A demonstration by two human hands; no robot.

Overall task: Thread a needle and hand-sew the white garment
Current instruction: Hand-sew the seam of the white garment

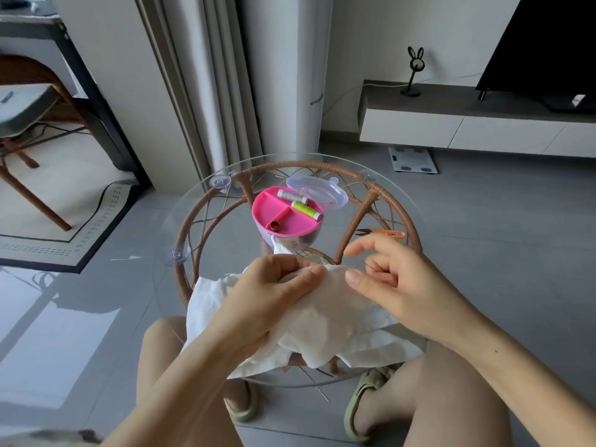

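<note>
So the white garment [325, 314] is bunched up on the near edge of the round glass table [193, 214], with part of it hanging off toward the person's knees. The left hand [274, 291] has a fold of it grasped at the top of the bunch, thumb and fingertips pinching the cloth together.

The right hand [396, 279] is just to the right of that pinch. Its thumb tip is at the fabric, the index finger sticks out above it, and the other fingers are curled in. There's a thin dark line by those curled fingers, could be thread or the needle, but honestly I can't tell if the hand is holding anything.

Past the garment, around the middle of the table, is the sewing kit with its pink divided tray [274, 208] on top. A grey thread spool [292, 195] and a lime green thread spool [306, 210] lie in it, plus a coppery thimble [274, 225] in the near compartment. The clear lid [322, 191] lies right behind it, touching. Orange thread snips [388, 233] lie toward the right edge.
</note>
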